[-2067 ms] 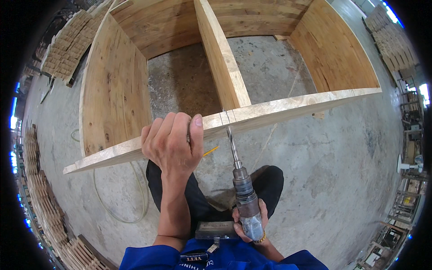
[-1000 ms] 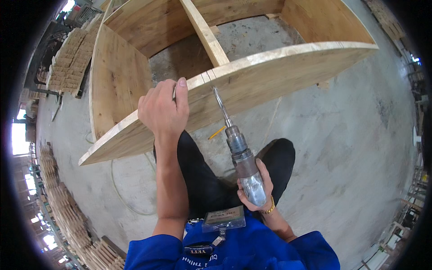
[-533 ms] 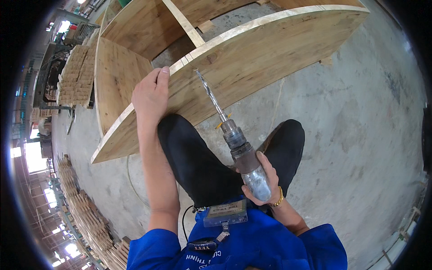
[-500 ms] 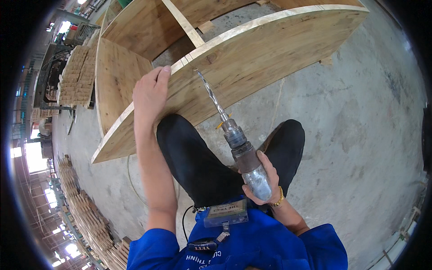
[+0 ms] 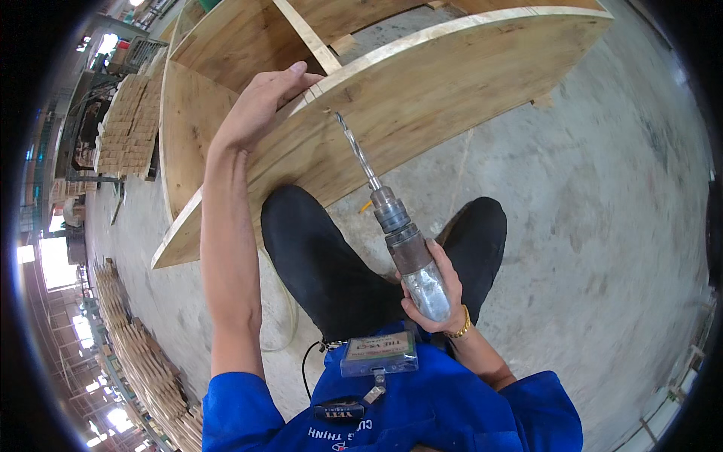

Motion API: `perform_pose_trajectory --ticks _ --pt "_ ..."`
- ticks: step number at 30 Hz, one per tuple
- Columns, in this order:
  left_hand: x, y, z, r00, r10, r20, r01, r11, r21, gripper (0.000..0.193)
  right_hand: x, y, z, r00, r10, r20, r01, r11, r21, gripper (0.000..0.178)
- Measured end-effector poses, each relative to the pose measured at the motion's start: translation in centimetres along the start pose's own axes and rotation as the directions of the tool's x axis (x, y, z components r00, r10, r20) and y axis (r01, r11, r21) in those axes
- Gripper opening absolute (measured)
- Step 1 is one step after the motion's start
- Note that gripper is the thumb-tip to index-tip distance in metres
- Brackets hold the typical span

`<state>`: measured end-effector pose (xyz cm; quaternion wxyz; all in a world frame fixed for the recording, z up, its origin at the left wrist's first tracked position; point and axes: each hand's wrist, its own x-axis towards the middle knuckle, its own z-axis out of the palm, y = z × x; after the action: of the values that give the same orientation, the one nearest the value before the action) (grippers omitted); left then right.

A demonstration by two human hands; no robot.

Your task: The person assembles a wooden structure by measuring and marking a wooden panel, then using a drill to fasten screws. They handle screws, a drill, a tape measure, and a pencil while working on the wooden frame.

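Note:
My right hand [image 5: 434,294] is wrapped round the body of a metal power drill [image 5: 410,252]. Its long twist bit [image 5: 358,154] points up toward the outer face of a curved wooden board [image 5: 452,83]. The bit's tip seems just short of a small mark or hole [image 5: 328,111] with light shavings at it. My left hand [image 5: 263,98] lies over the board's upper edge, near some pencil lines. The thumb stands apart on top, while the fingers reach over to the inner side and are partly hidden.
The board belongs to a large wooden frame with a side panel [image 5: 184,135] and a cross strip [image 5: 309,38]. A yellow pencil-like stick [image 5: 365,206] shows beyond the drill. Stacked wood pieces [image 5: 128,120] stand at left, more timber [image 5: 147,369] at lower left. A thin hose [image 5: 290,320] lies on the concrete.
My left hand has slid up and right along the edge, its fingers now over the inner side. The drill has shifted slightly, with its bit tip a little farther right.

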<state>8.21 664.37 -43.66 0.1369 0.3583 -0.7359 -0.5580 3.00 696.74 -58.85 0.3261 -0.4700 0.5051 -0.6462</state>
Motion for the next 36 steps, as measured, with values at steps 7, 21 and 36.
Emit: perform_pose_trajectory --ticks 7,21,36 --pt "-5.0 -3.5 0.9 0.743 0.231 -0.628 -0.543 0.757 -0.364 0.03 1.0 0.0 0.7 0.999 0.036 -0.02 -0.036 0.999 -0.001 0.08" --pt "-12.3 -7.1 13.8 0.984 -0.179 -0.015 0.11 0.67 -0.734 0.037 1.7 -0.2 1.0 0.998 0.066 -0.005 -0.066 0.998 0.014 0.085" --pt "-13.0 -6.2 14.8 0.986 -0.165 -0.008 0.073 0.475 -0.877 0.043 3.9 -4.2 1.0 0.998 -0.038 -0.054 0.025 0.974 -0.226 0.08"
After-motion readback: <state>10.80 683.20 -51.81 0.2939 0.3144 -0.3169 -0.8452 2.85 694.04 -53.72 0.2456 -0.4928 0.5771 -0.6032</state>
